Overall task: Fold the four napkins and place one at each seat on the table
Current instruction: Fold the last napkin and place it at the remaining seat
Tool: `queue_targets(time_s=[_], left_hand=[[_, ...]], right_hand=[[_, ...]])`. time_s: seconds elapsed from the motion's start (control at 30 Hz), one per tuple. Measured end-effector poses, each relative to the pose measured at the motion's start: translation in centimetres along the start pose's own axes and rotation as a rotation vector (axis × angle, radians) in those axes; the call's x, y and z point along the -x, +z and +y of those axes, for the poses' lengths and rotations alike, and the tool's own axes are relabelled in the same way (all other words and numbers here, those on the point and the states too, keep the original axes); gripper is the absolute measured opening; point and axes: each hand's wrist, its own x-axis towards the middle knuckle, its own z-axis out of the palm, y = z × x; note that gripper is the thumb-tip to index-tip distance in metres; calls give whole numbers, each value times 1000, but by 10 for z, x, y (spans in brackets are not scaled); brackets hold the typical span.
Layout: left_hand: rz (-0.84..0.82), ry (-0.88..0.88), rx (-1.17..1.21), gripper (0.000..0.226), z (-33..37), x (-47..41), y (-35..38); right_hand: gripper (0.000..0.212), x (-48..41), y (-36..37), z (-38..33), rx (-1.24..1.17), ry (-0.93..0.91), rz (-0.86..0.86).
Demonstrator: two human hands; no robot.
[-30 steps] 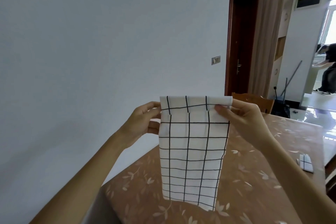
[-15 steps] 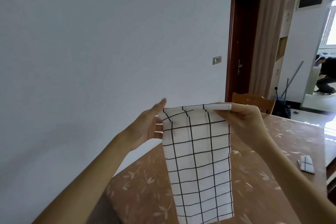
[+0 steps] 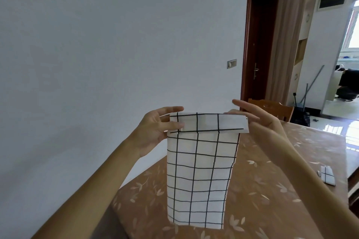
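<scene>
Napkin: the checked napkin (image 3: 202,170) hangs in the air between both hands. Its lower edge is over the near part of the table (image 3: 272,190), and I cannot tell whether it touches.

Top fold (image 3: 206,123): half a second ago this was a thin rolled edge. It is now a flat band turned down over the front, about one check deep, so one more turn of the fold has gone in.

Left hand (image 3: 153,132): pinches the left end of the band, with the thumb on the front and the fingers behind the top edge. It has kept this hold through all three views.

Right hand (image 3: 266,124): a moment ago it gripped the right end. Now its fingers are straight and spread, one lies along the top of the fold, and nothing is clasped.

Meaning, as I judge it: the right hand looks released so it can take a new hold for the next turn. Until then the left pinch carries most of the cloth, and the right end of the band could slip open.

Folded napkin (image 3: 327,177): one small folded piece lies flat on the table's right side.

Progress, as I judge it: that folded piece looks placed, this napkin is mid-fold, and I see no others.

Chair (image 3: 272,108): stands at the far side of the table.
</scene>
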Motion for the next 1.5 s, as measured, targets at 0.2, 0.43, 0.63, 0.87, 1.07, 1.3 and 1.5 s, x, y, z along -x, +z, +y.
queue_targets(time_s=[0.2, 0.43, 0.63, 0.87, 1.07, 1.3, 1.5], left_hand=[[57, 74, 6, 41, 0, -1, 6], [95, 133, -70, 37, 2, -2, 5], [38, 95, -275, 34, -1, 3, 5], [100, 113, -320, 25, -6, 2, 5], [72, 109, -292, 32, -3, 3, 5], [35, 100, -356, 36, -6, 7, 8], [98, 131, -270, 19, -2, 4, 3]], right_hand=[[29, 1, 6, -4, -1, 234, -126], [12, 2, 9, 8, 119, 174, -25], [13, -1, 7, 12, 233, 102, 38], [29, 5, 2, 7, 115, 83, -101], [28, 2, 0, 15, 143, 14, -27], [29, 0, -4, 16, 74, 17, 11], [24, 2, -6, 20, 149, 1, -44]])
